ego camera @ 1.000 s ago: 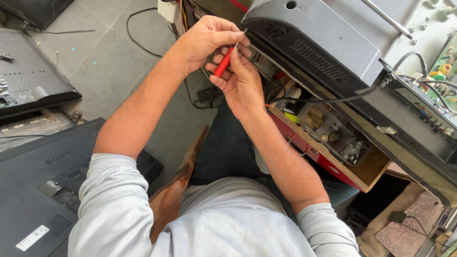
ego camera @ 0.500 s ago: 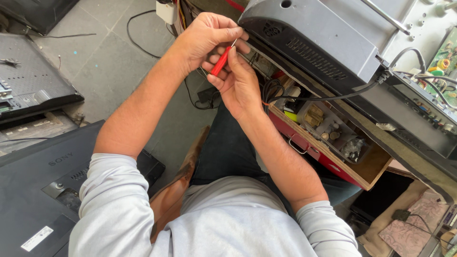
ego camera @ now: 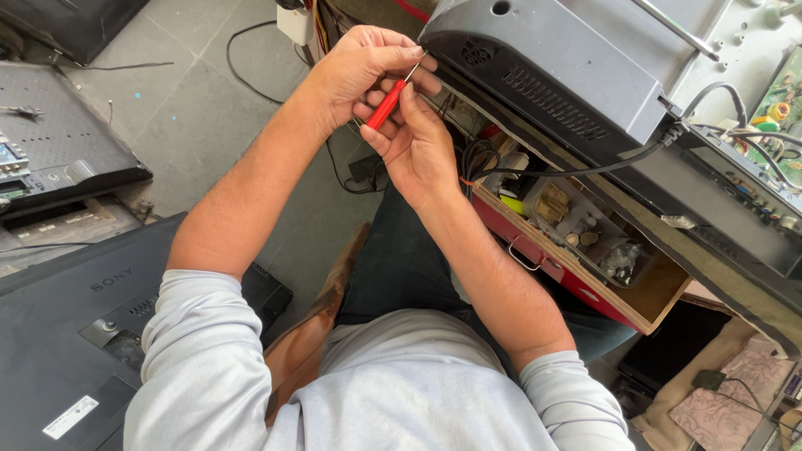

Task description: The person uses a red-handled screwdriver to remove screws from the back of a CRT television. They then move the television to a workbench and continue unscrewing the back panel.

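Observation:
A small screwdriver with a red handle (ego camera: 386, 103) and a thin metal shaft is held between both hands, up near the corner of a dark grey device casing (ego camera: 551, 67). My left hand (ego camera: 363, 68) curls over the top of it, fingers closed around the shaft end. My right hand (ego camera: 413, 142) grips the red handle from below. The tip of the shaft points up toward the casing's edge.
An open red wooden drawer (ego camera: 585, 276) with small parts sits under the bench at right. Black cables (ego camera: 535, 171) run from the casing. A circuit board (ego camera: 777, 125) lies far right. Dark television backs (ego camera: 58, 334) and a panel (ego camera: 58, 142) lie on the floor at left.
Both hands with the screwdriver keep almost the same place near the casing corner; the fingers shift slightly around the tool.

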